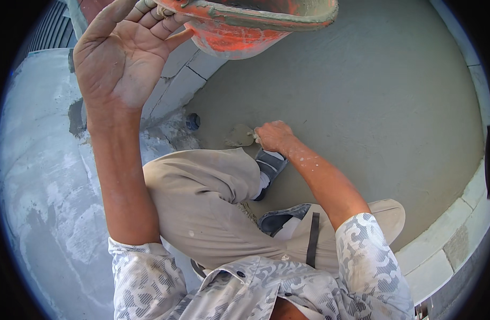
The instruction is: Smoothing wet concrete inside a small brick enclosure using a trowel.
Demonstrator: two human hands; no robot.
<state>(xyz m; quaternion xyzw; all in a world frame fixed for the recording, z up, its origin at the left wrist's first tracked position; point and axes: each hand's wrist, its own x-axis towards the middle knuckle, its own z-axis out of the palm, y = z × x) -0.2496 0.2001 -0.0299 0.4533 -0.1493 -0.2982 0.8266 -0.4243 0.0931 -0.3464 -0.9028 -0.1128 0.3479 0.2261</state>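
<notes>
My left hand (119, 66) is raised at the upper left, palm toward me. Its fingers reach to the edge of an orange bucket (234, 40), whose rim is crusted with grey mortar. The fingertips are partly hidden at the bucket, and the top of the frame cuts off both. Lower down, my right hand (276, 135) is closed around the handle of a trowel (239, 135). The mortar-coated blade points left, low over the wet grey screed (357, 101). My fist hides most of the handle.
A low pale block wall (437, 272) curves around the screed. At left lies a patchy grey-white surface (58, 186). A dark blue pipe end (192, 121) sticks up by the inner corner. My shoes (271, 162) are close to the trowel.
</notes>
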